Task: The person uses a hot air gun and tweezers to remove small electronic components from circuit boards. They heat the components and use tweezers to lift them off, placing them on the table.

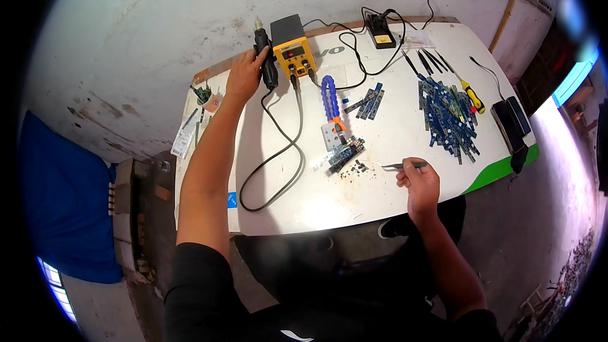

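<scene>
At the far left of the table, my left hand (244, 77) has its fingers at the black handle of a hot air gun (268, 71), whose metal nozzle points up and away. Beside it stands the yellow and grey rework station (292, 44). Near the front edge, my right hand (422, 185) grips dark tweezers (404, 165), their tips toward the left. Left of those tips lie small dark chips (358, 169). Just beyond them, several blue circuit board strips (346, 154) are stacked at a metal plate (329, 135) with a blue jointed flexible arm (329, 98).
A large pile of board strips (447, 117) lies at the right, with a smaller group (369, 102) farther left. A yellow screwdriver (473, 97), a soldering iron stand (381, 31) and a black phone-like case (508, 123) are farther out. The gun's cable (269, 171) loops across the left.
</scene>
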`<state>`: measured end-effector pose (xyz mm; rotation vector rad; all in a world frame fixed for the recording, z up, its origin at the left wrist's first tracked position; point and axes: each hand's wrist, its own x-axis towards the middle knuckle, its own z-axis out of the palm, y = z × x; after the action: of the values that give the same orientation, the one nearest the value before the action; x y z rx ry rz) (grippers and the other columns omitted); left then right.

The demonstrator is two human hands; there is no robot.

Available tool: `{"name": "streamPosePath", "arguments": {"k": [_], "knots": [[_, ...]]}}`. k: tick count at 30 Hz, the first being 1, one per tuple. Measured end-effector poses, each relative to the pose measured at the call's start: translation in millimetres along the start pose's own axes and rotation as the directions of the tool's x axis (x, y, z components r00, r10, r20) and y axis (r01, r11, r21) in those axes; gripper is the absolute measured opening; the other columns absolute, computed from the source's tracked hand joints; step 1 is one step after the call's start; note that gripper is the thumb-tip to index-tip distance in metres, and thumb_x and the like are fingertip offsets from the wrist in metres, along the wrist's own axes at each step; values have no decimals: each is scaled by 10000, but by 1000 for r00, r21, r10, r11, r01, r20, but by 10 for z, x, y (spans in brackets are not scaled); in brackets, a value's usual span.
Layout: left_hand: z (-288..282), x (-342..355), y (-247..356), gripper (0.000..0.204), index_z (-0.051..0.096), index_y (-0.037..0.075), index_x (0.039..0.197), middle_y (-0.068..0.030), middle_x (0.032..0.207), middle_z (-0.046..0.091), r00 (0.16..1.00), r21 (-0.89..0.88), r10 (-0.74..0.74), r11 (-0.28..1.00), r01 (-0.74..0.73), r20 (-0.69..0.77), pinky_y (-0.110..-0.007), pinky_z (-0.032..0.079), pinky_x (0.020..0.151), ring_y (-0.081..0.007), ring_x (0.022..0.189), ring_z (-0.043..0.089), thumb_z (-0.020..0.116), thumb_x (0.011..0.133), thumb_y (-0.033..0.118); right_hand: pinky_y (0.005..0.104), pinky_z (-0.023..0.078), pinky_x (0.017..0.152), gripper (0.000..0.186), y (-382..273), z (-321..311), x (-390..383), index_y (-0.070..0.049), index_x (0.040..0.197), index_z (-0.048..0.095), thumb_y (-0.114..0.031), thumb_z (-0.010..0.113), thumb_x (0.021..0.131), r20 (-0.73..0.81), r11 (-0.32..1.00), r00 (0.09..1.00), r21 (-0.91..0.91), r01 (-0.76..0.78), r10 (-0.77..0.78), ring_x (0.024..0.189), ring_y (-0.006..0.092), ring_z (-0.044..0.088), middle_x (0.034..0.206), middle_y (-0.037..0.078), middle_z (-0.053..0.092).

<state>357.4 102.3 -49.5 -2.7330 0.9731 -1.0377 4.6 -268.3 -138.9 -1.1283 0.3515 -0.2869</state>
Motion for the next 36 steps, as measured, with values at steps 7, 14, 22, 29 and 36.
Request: {"name": "streamPosePath", "arguments": {"k": [7,14,22,29,36], "knots": [[-42,-108,-29,763,485,184,1540,-155,1216,598,992,-67,-100,992,105,82,-453,512,919,-350,1011,625,615,827,-55,279,485,698,175,-139,491,47,3,1090,631,-160,608,1028,180,937,951,199,-285,251,785,152,621,950,88,680],[-436,-80,577,344,709,56,1219,-143,983,719,802,-491,-592,677,548,79,-390,548,747,-282,851,711,625,891,111,241,380,540,161,-335,723,112,18,1043,636,-131,581,1015,304,924,894,90,-371,329,643,104,520,932,105,678],[-1261,-93,1780,626,787,-15,1017,-127,980,718,497,-474,-141,171,864,856,-341,488,793,-220,911,611,732,864,588,235,282,449,139,-438,914,351,-10,939,662,-146,686,940,290,927,881,-104,-360,374,506,65,414,767,53,636],[-1053,-194,1853,455,794,38,1020,-32,878,646,397,-398,62,5,917,916,-300,395,659,-135,757,490,748,917,478,241,256,423,104,-407,962,397,-26,884,649,-117,696,907,327,927,868,-98,-362,374,464,60,394,742,42,628],[-1116,-239,1917,410,783,27,1007,-24,825,626,410,-407,47,-52,912,911,-284,372,622,-116,720,457,749,952,432,239,282,433,82,-374,961,372,-25,865,655,-91,697,888,327,937,879,-94,-335,347,474,70,428,712,48,630]]}}
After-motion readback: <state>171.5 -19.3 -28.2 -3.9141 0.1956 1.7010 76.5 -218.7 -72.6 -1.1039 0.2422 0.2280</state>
